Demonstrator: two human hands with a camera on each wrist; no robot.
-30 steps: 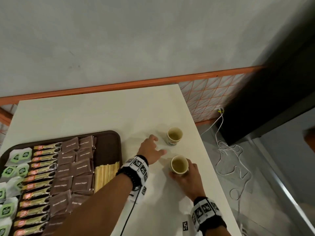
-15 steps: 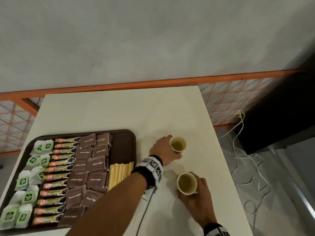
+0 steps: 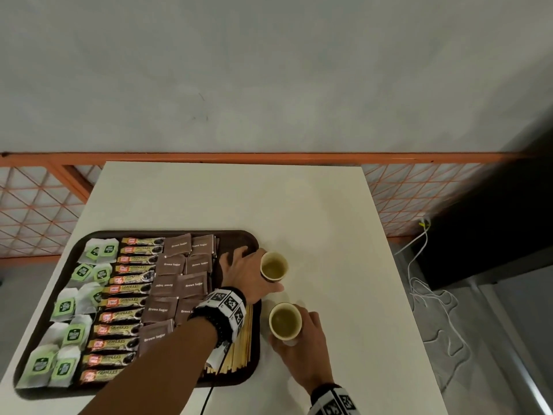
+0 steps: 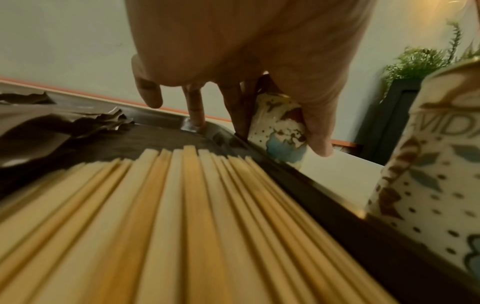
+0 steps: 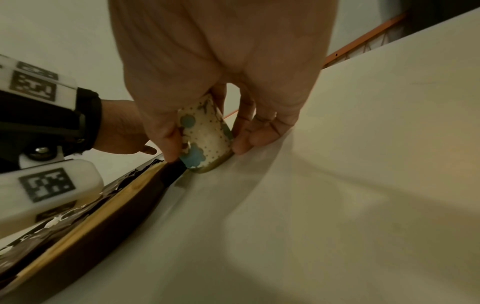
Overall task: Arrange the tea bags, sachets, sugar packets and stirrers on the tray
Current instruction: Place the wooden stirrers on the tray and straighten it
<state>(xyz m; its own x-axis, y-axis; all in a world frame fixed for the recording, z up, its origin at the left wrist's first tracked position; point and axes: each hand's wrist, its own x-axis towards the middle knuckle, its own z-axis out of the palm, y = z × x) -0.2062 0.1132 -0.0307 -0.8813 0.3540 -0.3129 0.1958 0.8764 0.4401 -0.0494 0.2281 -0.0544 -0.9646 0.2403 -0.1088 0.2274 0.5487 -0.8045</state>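
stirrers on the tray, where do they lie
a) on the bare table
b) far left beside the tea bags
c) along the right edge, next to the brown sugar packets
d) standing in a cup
c: the stirrers lie flat along the tray's right edge, beside the brown sugar packets.

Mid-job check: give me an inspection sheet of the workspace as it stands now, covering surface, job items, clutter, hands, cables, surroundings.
Surface: pale table, bare at the far end.
Job's things: dark tray holds tea bags, sachets, sugar packets and stirrers in columns.
Clutter: two small cups on the table right of the tray, far cup and near cup.
Hands: left hand grips the far cup, one finger touching the tray corner; right hand grips the near cup.
Cables: white cable loose on the floor at right; thin black lead from the left wristband.
Surroundings: grey wall, orange mesh railing, green plant.
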